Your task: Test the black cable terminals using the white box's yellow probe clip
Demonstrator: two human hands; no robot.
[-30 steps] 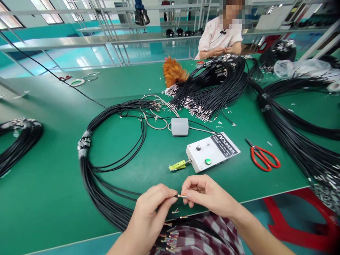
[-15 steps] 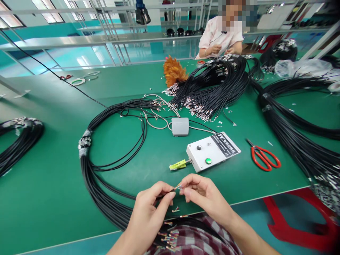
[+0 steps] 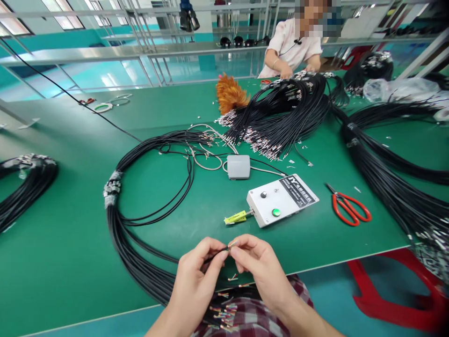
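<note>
Between the thumb and fingers of my left hand [image 3: 196, 271] is a black cable [image 3: 214, 255], its stripped end pointing right. My right hand [image 3: 257, 267] pinches the thin coloured wires [image 3: 232, 244] at that end, and its fingertips nearly meet those of my left hand. A looped bundle of black cables [image 3: 121, 248] curves round on the left and runs under my left wrist, with its stripped coloured ends [image 3: 224, 314] over my lap. Beyond my hands lie a white control box [image 3: 270, 203] with a lit green button and a yellow clip [image 3: 235, 217] on its shaft.
Red-handled scissors [image 3: 351, 208] lie right of the box, a grey box [image 3: 238, 167] behind it. Large cable bundles [image 3: 298, 112] cover the table's far right, beside an orange duster [image 3: 230, 95]. Across the table a person [image 3: 293, 49] touches the cables. A red stool [image 3: 396, 290] stands lower right.
My right hand has moved left and closed over the wire ends, close against my left hand. The person opposite has lowered their hands onto the cables.
</note>
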